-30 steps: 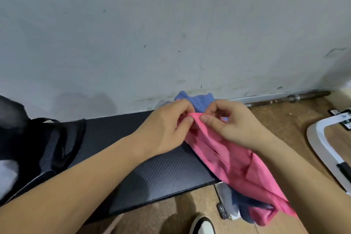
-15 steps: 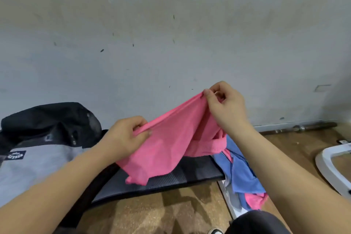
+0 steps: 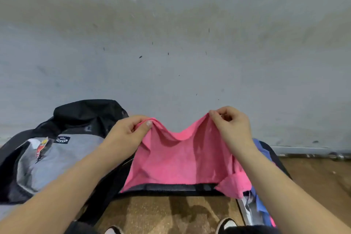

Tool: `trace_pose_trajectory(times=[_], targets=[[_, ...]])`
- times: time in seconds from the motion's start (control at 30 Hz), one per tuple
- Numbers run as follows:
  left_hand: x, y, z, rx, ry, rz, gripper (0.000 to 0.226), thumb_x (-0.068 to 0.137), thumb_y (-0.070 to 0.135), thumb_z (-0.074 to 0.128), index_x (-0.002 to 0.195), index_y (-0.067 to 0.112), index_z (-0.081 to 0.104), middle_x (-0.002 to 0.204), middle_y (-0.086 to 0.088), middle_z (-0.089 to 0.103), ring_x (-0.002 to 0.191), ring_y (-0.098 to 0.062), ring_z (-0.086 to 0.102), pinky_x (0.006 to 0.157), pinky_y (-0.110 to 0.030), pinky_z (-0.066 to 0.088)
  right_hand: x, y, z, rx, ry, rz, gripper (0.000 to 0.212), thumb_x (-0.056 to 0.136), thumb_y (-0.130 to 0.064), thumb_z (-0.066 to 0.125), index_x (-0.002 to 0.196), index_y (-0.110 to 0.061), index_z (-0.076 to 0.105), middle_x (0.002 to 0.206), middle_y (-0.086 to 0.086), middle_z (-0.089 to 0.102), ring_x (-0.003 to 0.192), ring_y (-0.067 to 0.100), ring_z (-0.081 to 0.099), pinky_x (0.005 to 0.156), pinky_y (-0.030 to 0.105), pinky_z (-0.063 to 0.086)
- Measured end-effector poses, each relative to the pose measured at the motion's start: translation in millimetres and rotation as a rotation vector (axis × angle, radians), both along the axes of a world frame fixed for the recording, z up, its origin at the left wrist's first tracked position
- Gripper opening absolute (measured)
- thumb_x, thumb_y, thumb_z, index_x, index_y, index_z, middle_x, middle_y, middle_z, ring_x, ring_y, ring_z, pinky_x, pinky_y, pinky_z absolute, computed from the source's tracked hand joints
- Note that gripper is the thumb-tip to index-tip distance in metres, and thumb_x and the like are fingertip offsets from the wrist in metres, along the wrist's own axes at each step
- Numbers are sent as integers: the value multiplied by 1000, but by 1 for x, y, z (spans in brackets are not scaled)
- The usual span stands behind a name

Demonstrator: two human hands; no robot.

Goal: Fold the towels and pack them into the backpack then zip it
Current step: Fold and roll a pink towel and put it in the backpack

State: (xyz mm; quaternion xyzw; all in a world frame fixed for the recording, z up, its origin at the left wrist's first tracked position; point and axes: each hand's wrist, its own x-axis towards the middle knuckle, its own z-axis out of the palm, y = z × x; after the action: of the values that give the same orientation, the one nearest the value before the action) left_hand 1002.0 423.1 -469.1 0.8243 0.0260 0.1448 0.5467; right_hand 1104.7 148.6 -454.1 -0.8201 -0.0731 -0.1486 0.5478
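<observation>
Pinching pink towel top corners: left hand, right hand | towel hangs spread left-right over worktop | backpack lies left, nearer left hand

Pink towel hides most of the bench.

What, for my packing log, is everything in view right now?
pink towel: one, pink, held up over the bench
blue towel: one, blue, right, behind the right forearm
backpack: one, grey and black, left of the pink towel
bench: one, black, under the pink towel
wall: one, grey, behind everything
floor: one, brown, below the bench
shoes: two, black and white, bottom edge
left grip: one, bare hand, pinching the pink towel's left top corner
right grip: one, bare hand, pinching its right top corner
</observation>
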Motion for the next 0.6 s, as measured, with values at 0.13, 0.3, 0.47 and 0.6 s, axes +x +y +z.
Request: trace_pose_trajectory(times=[0.13, 0.3, 0.47, 0.6], targets=[[9, -17, -28, 76, -11, 19, 24, 98, 11, 70, 82, 23, 82, 83, 12, 78, 84, -3, 69, 75, -11, 48, 2, 35, -34, -45, 64, 173, 19, 90, -21, 78, 72, -16, 72, 68, -2, 69, 57, 6, 54, 63, 26, 47], [43, -35, -72, -119, 45, 44, 17, 88, 5, 80, 86, 21, 84, 87, 9, 80, 81, 2, 72, 76, -14, 52, 9, 52, -84, 41, 173, 286, 17, 91, -20, 79, 76, -14, 74, 75, 3, 74, 69, 9, 64, 69, 25, 52], [62, -41, -109, 59, 62, -153, 21, 103, 24, 62, 106, 35, 79, 99, 7, 72, 101, -8, 68, 89, -18, 50, 15, 56, -108, 155, 272, 321, 11, 94, -15, 76, 84, -9, 78, 86, 3, 79, 85, 16, 75, 77, 26, 59], [78, -36, -110, 72, -93, -40, 9, 89, 23, 76, 95, 25, 83, 89, 7, 72, 91, -14, 69, 79, -18, 52, 23, 65, -111, 145, 234, 385, 12, 97, -17, 73, 87, -11, 77, 85, 7, 77, 87, 28, 73, 80, 36, 59]])
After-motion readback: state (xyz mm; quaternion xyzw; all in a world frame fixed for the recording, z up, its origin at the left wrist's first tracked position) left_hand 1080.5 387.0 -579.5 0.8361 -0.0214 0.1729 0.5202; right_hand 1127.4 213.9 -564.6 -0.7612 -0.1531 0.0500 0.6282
